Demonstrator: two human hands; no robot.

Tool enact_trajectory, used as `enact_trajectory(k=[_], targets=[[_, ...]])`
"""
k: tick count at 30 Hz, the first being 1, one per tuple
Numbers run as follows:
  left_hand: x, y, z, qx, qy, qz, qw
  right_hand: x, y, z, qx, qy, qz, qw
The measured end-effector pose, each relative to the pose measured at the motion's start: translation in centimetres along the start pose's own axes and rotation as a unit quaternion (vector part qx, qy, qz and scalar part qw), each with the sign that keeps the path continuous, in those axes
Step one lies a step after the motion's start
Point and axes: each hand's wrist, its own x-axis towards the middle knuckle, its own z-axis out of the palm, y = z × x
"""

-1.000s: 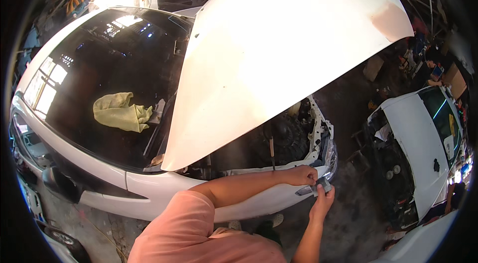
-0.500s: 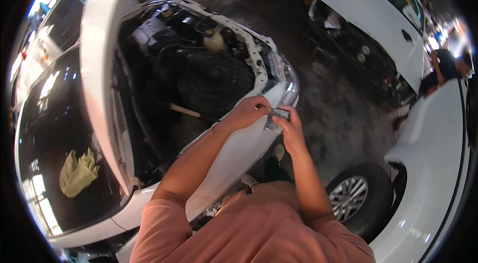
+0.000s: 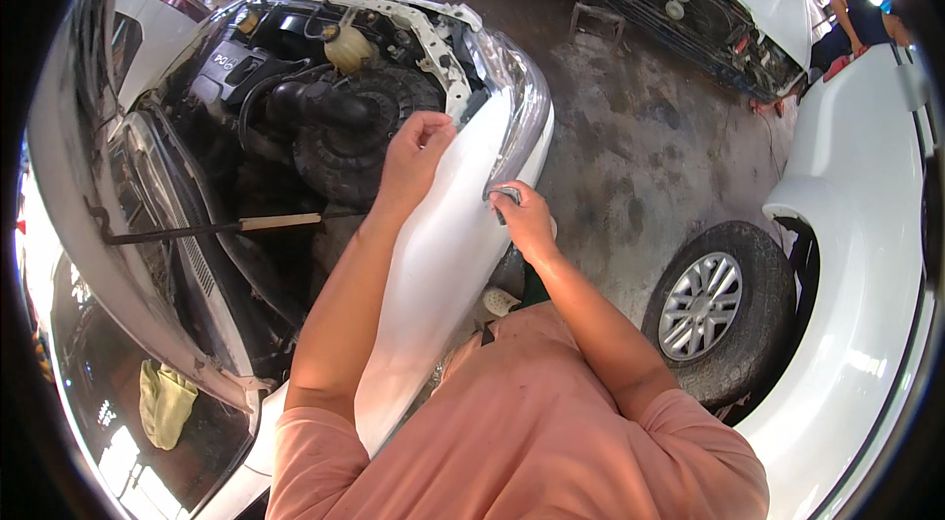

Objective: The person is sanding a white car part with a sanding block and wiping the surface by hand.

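Both arms outstretched, left hand (image 3: 418, 148) curled, right hand (image 3: 522, 218) in a closed grip.

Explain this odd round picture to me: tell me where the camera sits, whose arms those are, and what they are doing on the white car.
The camera is worn on a person's head and looks down, so the arms rising from the lower edge are that person's own; the wide lens bends straight lines. The left hand rests on the upper edge of the white fender, beside the open engine bay. The right hand presses a small grey object, too small to identify, against the fender near the headlight. A rod props the hood. A yellow rag lies on the windshield.
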Motion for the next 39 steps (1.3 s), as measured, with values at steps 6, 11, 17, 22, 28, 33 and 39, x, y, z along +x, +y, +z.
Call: enact_trajectory(k=[6, 11, 17, 22, 28, 33, 39], targets=[[-0.1, 0.3, 0.0, -0.002, -0.006, -0.024, 1.000, -0.4, -0.1, 0.9, -0.106, 0.032, -0.034, 0.993], [-0.3, 0.2, 0.2, -0.008, -0.001, -0.019, 1.000, -0.5, -1.7, 0.8, -0.130, 0.031, 0.001, 0.991], [-0.4, 0.2, 0.1, 0.041, -0.017, -0.011, 0.999, -0.5, -1.2, 1.1, -0.105, 0.033, 0.010, 0.994], [-0.4, 0.3, 0.3, 0.044, -0.021, -0.017, 0.999, -0.1, -0.6, 1.3, -0.121, 0.053, -0.029, 0.991], [-0.2, 0.3, 0.5, 0.038, -0.014, -0.011, 0.999, 0.3, -1.5, 1.0, -0.114, 0.028, 0.017, 0.993], [-0.2, 0.2, 0.1, 0.064, -0.001, -0.025, 0.998, 0.2, -0.5, 1.8, -0.171, 0.059, -0.094, 0.979], [-0.5, 0.8, 0.8, 0.076, -0.013, -0.060, 0.995, 0.5, -0.5, 0.3, -0.174, 0.050, -0.163, 0.970]])
